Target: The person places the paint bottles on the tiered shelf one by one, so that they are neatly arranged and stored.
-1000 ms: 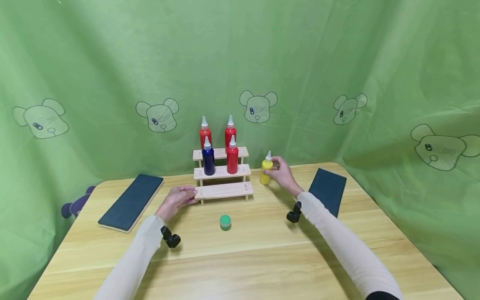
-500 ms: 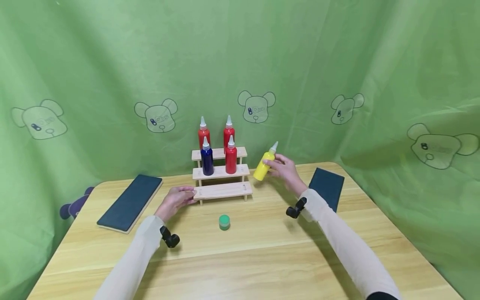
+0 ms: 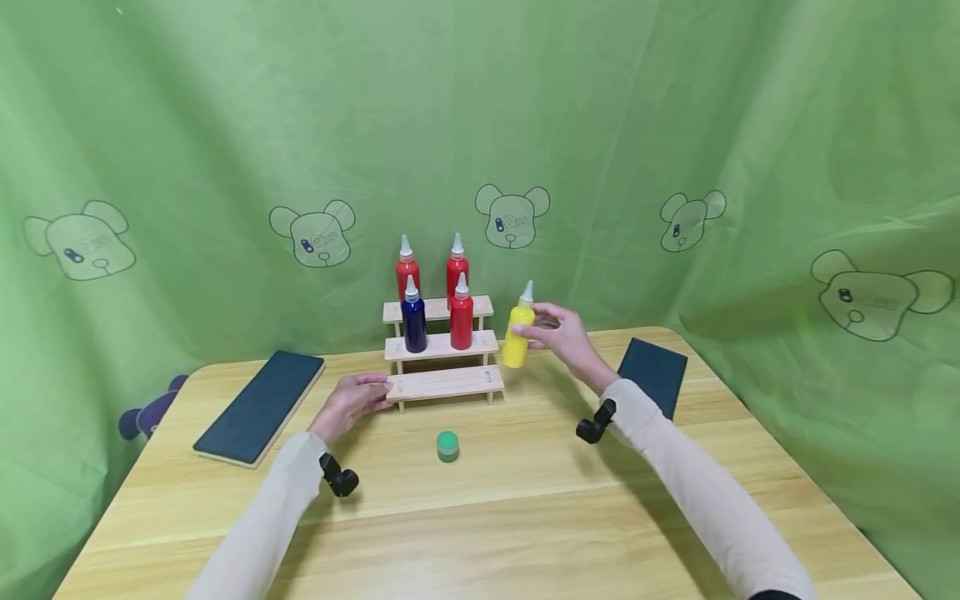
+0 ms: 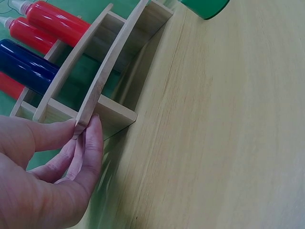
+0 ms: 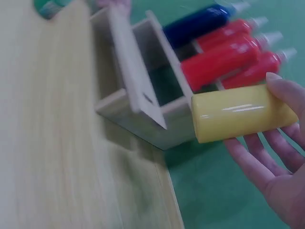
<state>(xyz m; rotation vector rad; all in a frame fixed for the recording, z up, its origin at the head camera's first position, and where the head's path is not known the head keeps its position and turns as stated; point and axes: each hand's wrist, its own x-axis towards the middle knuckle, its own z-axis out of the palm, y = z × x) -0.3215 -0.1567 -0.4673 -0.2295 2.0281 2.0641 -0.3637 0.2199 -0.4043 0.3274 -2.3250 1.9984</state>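
Note:
Between the thumb and fingers of my right hand is a yellow squeeze bottle with a white nozzle, held nearly upright to the right of a three-step wooden rack. In the right wrist view its base hangs off the table surface. My left hand pinches the left end of the rack's lowest step, thumb on top and fingers beneath, as the left wrist view shows. A dark blue bottle and a red bottle stand on the middle step. Two more red bottles stand on the top step.
A small green-lidded jar sits in front of the rack. Dark notebooks lie on both sides, one at left and one at right, partly behind the right forearm. A green curtain hangs behind the table.
My right hand has lifted the yellow bottle off the table, tilted it, then brought it back near upright, slightly further left. The left hand keeps its hold on the rack.

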